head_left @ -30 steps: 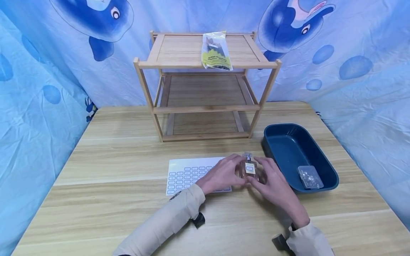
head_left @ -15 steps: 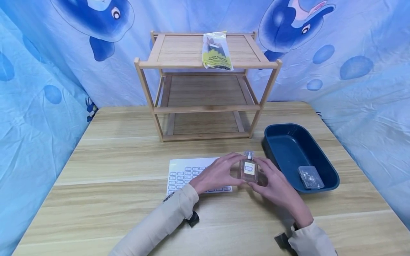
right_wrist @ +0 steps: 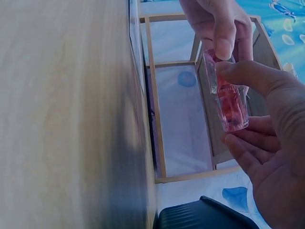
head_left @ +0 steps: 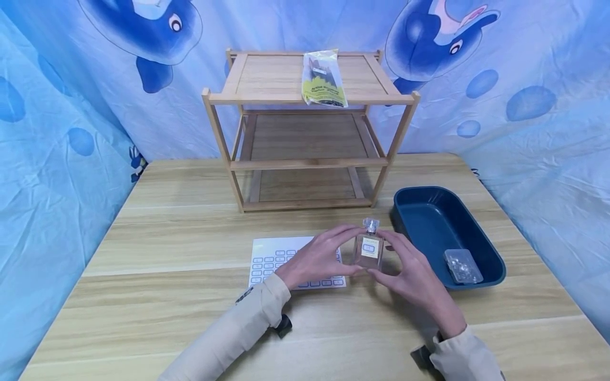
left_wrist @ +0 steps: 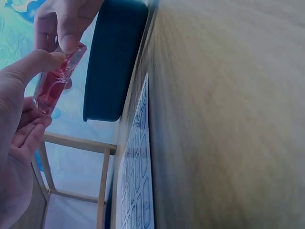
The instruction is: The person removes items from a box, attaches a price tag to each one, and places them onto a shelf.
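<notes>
Currently: bottle [head_left: 368,253] held two-handed, raised off bench [head_left: 167,238].
Fingers of left hand [head_left: 324,256] and right hand [head_left: 412,270] pinch it from opposite sides; sheet [head_left: 269,264] partly under left hand, tub [head_left: 426,219] near right hand.

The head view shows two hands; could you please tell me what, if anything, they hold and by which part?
A glass bottle: left hand at its left side, right hand at its right side, thumbs near the base.
</notes>
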`<state>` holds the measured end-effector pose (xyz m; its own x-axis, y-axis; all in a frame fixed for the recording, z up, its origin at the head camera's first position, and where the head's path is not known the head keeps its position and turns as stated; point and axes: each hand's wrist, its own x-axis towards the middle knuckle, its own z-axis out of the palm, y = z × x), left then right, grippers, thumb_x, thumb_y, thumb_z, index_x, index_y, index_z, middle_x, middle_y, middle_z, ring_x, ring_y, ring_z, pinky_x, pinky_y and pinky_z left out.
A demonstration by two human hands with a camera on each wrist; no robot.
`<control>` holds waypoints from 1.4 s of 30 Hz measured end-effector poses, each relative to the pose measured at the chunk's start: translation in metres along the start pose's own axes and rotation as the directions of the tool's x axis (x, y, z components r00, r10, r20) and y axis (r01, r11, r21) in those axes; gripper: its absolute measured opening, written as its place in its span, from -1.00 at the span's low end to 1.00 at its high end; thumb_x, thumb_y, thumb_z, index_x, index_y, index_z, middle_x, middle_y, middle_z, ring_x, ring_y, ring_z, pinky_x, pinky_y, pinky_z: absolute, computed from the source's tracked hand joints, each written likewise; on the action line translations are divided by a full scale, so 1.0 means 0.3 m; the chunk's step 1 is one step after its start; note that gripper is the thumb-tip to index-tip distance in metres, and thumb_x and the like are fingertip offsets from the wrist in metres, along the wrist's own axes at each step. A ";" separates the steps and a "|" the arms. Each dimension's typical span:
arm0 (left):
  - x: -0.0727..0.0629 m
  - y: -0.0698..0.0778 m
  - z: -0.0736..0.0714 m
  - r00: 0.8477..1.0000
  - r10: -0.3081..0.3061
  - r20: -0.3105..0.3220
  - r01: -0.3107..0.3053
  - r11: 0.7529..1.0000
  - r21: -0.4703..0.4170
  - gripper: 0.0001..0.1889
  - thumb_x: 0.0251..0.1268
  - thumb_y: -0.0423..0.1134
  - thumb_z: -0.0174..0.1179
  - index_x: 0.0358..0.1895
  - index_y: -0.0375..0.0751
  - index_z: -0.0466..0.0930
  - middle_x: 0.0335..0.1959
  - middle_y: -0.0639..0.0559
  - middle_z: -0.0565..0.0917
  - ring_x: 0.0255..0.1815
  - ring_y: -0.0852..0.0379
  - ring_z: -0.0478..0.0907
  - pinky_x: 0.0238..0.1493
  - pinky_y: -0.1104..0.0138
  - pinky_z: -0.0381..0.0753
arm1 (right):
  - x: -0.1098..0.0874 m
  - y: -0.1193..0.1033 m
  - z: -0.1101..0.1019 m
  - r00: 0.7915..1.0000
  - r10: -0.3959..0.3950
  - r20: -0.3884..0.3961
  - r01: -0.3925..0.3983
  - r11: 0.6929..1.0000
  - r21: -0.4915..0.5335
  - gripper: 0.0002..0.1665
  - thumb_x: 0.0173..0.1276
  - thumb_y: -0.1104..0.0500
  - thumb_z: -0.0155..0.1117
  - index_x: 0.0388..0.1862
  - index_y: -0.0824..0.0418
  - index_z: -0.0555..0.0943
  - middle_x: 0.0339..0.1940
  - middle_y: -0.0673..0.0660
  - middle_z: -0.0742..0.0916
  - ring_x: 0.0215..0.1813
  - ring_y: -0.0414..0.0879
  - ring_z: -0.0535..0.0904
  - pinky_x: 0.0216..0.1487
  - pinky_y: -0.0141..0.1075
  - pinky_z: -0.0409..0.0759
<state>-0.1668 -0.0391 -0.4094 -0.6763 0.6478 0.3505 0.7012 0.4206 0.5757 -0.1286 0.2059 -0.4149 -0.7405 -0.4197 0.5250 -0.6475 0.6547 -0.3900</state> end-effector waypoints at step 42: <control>-0.122 -0.163 -0.440 0.430 0.146 -0.891 -0.059 0.989 0.133 -0.61 0.21 -0.31 0.36 0.08 -0.44 0.63 0.00 -0.27 0.67 0.05 -0.15 0.57 0.15 0.19 0.51 | 0.047 -0.003 -0.032 0.922 -0.238 -0.306 0.208 0.970 -0.129 -0.11 0.48 -0.34 0.17 0.27 0.47 0.56 0.18 0.40 0.67 0.13 0.24 0.60 0.41 -0.47 0.30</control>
<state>-0.2062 -0.1675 -0.3528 -0.3894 -0.2262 0.8928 0.7636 0.4627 0.4503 -0.1368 0.2053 -0.4000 -0.4730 -0.3507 0.8083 -0.7586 0.6286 -0.1713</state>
